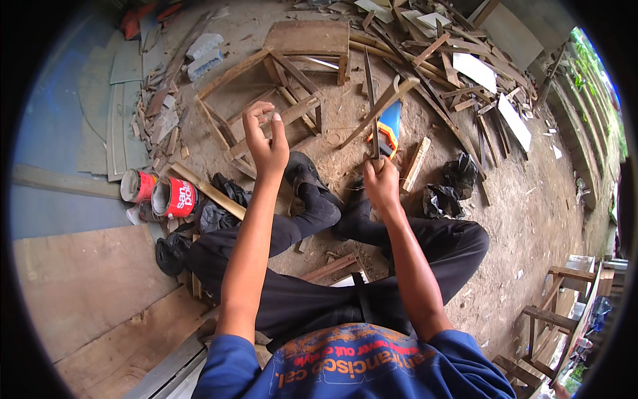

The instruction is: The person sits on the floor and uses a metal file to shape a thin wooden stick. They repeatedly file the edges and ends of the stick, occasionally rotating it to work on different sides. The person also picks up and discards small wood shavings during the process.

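Note:
My right hand (381, 181) is closed around the lower end of a machete (371, 93), whose long, narrow, dark blade points up and away from me. My left hand (267, 141) is raised to the left, fingers loosely curled and thumb apart, with nothing visible in it. Crossing behind the blade is a slanted wooden piece (380, 110) with a forked upper end; whether it rests on anything, I cannot tell. Beyond my right hand, a handsaw (389, 123) with a blue blade and orange-yellow handle lies on the ground. A short wood block (417, 164) lies right of that hand.
A wooden frame (229, 74) and stool (307, 38) stand ahead. Scrap wood (458, 73) is heaped at far right. Two red cans (174, 197) and black plastic bags (444, 199) flank my legs. Plywood (93, 279) lies left; wooden furniture (550, 318) stands at lower right.

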